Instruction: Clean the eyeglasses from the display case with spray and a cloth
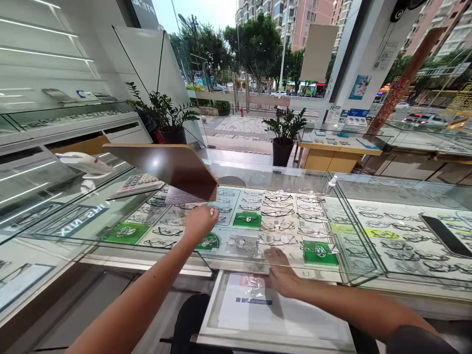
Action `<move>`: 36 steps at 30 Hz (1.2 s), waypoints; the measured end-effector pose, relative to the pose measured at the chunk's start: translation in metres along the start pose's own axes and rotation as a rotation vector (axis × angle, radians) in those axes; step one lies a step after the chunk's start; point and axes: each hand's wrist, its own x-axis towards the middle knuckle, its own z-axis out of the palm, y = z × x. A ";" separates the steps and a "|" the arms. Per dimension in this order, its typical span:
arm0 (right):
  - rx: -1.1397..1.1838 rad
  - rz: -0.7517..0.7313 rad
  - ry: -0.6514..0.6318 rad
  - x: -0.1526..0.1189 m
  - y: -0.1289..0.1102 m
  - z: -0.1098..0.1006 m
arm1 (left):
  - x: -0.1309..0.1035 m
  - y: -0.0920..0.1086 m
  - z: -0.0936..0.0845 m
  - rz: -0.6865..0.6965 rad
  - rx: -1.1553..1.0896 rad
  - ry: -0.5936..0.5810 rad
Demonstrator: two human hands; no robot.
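My left hand is closed above the glass display case, with a small pale thing at its fingers that I cannot make out. Just beyond it stands a tilted brown panel over a wood-patterned piece. My right hand, fingers stretched, is at the case's front edge, over the right part of an open drawer. Inside the drawer lie white papers and a clear packet with something pink. Rows of eyeglasses show under the glass.
A calculator and a white scanner are at the left. A small bottle and a phone are on the right-hand glass. Two potted plants stand by the window. My legs are below the drawer.
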 end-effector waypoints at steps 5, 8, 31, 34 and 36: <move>0.119 -0.072 -0.197 -0.065 -0.048 -0.007 | -0.001 -0.001 0.003 0.019 -0.017 0.004; 0.123 -0.216 -0.167 -0.088 -0.083 -0.059 | -0.001 -0.002 0.004 0.024 -0.021 0.009; -0.571 0.266 0.158 0.178 0.082 -0.210 | 0.001 -0.006 0.010 0.014 -0.045 0.026; -0.561 0.267 0.133 0.178 0.086 -0.204 | 0.001 -0.004 0.009 0.007 -0.047 0.018; -0.548 0.271 0.123 0.175 0.085 -0.202 | 0.000 -0.004 0.008 0.006 -0.051 0.016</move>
